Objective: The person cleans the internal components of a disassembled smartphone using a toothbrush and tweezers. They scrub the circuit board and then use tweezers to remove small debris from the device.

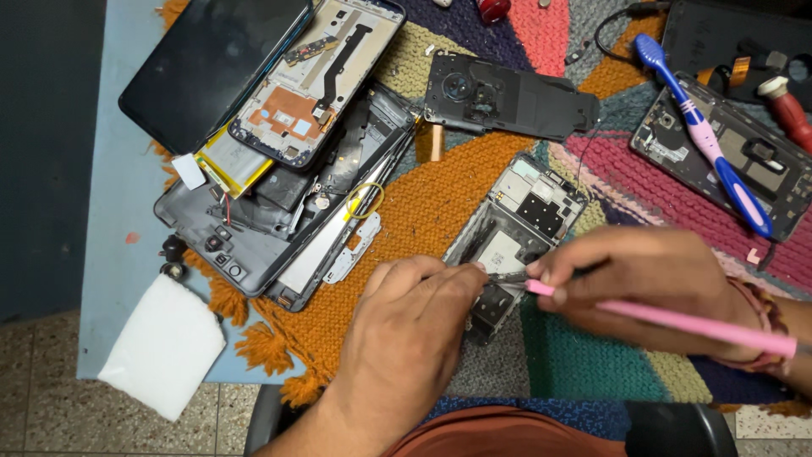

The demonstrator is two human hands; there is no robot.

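- pink-handled tool [668, 320], pinched in the right hand [651, 288], works inside the opened phone frame [516, 228].
- left hand [406, 330] pinches that frame's lower edge; next move likely needs steady levering.

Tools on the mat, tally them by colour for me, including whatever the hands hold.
Pink tool, in right hand: 1
Blue and pink toothbrush: 1
Red-handled tool: 1
Total: 3
The left hand rests on the open phone frame.

Your one camera sits on your head, looking steeply down and close at the bench [127, 127], your fingers [461, 275] near centre, floor along the near edge.
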